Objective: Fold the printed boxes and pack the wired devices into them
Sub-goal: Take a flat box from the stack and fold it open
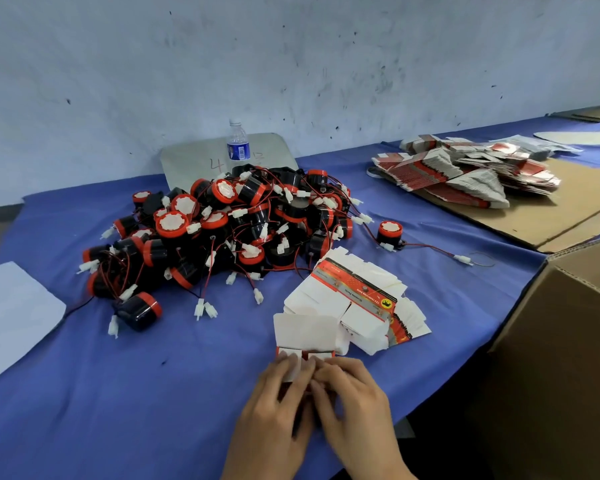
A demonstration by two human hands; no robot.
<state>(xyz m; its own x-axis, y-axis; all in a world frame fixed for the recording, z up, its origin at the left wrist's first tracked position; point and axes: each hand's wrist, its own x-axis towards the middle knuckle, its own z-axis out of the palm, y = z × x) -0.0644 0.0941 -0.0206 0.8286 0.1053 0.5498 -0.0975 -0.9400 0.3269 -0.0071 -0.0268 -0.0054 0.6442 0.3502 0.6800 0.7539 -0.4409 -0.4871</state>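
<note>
Red-white box (303, 336): one (half-folded) | left hand (274, 407), right hand (352, 403): both pinch it

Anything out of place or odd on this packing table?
One wired device sits apart, right of the tangled pile, its lead trailing across the blue cloth. A loose rubber band lies by its plug. Nothing looks damaged.

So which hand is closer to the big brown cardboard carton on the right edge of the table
Right. The right hand sits on the carton's side of the small printed box both hands are folding; the left hand is just beyond it, farther from the carton.
</note>
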